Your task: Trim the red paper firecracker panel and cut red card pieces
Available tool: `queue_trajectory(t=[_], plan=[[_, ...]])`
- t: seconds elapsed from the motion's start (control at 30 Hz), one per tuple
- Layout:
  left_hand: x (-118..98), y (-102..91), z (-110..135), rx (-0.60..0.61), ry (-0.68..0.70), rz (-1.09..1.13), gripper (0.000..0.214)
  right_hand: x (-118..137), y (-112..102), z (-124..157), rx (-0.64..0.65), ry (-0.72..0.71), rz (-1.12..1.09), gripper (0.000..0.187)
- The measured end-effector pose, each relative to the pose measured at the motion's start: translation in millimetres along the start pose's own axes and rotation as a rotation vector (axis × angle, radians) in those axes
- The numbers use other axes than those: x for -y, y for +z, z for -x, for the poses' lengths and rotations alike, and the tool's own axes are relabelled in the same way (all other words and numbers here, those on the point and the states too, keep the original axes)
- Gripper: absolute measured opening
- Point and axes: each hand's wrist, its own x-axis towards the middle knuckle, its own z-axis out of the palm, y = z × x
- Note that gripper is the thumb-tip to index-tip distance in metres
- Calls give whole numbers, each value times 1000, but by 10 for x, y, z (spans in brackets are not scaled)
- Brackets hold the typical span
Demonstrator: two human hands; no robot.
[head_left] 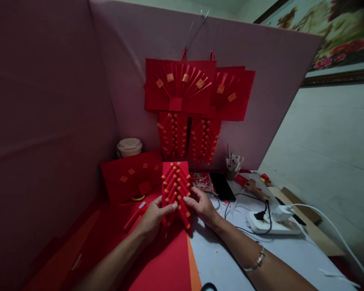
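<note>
A red paper firecracker decoration [176, 184], with rolled red tubes banded in orange on a red backing, is held upright between my two hands. My left hand [154, 216] grips its lower left side, thumb across the front. On the lower right side, my right hand [204, 205] closes with its thumb against the tubes. The fingers behind the backing are hidden. Red paper sheets [157, 262] lie beneath my left forearm. Just left of my left hand is a red stick-like item [133, 218] with a whitish end, whose kind I cannot make out.
Behind hang red fan panels [180, 91] and similar firecracker strings [173, 135]. Another fan panel [130, 173] leans before a white tub [130, 146]. Rightward are paper shreds [202, 181], a dark phone or tablet [223, 186], a pen cup [233, 167] and a power strip [274, 223] with cables.
</note>
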Motion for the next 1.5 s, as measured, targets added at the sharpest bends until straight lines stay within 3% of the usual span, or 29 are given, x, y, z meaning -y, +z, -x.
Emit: queue_trajectory(t=[1.0, 1.3, 1.37, 1.5], plan=[[-40, 22, 31, 20, -12, 35, 38, -7, 4, 7, -28, -23, 38, 38], [-71, 76, 49, 40, -9, 148, 35, -25, 11, 27, 7, -78, 181, 36], [-78, 86, 46, 25, -9, 175, 34, -29, -5, 23, -48, -129, 253, 32], [-88, 88, 39, -19, 4, 168, 31, 28, -39, 23, -288, -305, 452, 30]])
